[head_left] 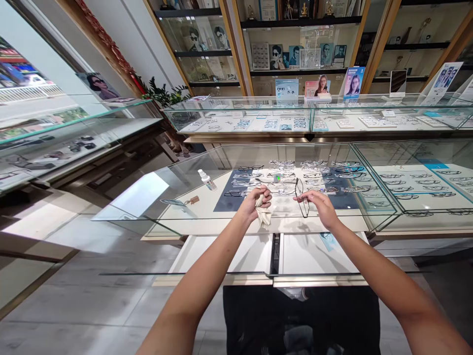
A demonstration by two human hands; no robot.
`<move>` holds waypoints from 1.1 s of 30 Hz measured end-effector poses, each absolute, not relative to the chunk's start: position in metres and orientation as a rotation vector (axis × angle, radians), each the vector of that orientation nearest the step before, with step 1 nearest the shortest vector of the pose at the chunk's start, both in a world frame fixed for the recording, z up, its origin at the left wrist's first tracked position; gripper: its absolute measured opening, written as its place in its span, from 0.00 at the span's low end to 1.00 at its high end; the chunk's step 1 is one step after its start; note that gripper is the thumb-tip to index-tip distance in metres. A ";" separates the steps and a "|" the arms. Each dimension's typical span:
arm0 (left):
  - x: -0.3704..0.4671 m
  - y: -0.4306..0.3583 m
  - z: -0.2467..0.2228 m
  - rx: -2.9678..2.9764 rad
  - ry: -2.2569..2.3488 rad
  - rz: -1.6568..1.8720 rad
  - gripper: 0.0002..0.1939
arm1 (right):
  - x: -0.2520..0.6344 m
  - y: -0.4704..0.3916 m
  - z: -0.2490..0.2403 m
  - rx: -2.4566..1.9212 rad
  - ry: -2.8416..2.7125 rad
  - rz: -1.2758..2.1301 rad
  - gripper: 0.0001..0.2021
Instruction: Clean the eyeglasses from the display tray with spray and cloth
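Observation:
My left hand (254,202) is closed around a crumpled cream cloth (263,218) that hangs below the fingers. In my right hand (320,204), thumb and fingers pinch a pair of dark-framed eyeglasses (305,209) by the front. The glasses are turned edge-on, and one thin temple reaches left toward my left hand; whether those fingers touch it I cannot tell. Both hands are above a glass display case (218,217). Beneath its glass, rows of eyeglasses (316,175) lie on a dark blue and white mat (223,199).
A white spray bottle (207,181) and a brown tag (192,200) are left of my hands. Two white drawers (229,254) stand pulled out in front of me. More glass cases are at the back (240,116), left (74,123) and right (424,197).

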State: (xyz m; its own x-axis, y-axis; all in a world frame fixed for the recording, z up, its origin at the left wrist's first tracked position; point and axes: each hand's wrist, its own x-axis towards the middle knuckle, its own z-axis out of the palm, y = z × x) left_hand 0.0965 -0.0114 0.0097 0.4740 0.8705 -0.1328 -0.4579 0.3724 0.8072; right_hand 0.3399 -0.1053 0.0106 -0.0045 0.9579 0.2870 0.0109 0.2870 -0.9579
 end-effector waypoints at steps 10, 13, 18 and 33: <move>0.112 -0.031 -0.005 1.034 0.684 0.678 0.19 | 0.336 -0.107 0.008 -0.979 -1.432 0.988 0.14; 0.116 -0.038 -0.002 1.092 0.675 0.612 0.21 | 0.332 -0.109 0.006 -0.948 -1.493 1.001 0.15; 0.119 -0.044 0.005 1.160 0.647 0.557 0.22 | 0.328 -0.112 0.001 -0.946 -1.536 1.011 0.16; 0.123 -0.046 0.003 1.175 0.708 0.559 0.23 | 0.327 -0.117 0.000 -1.050 -1.747 0.770 0.16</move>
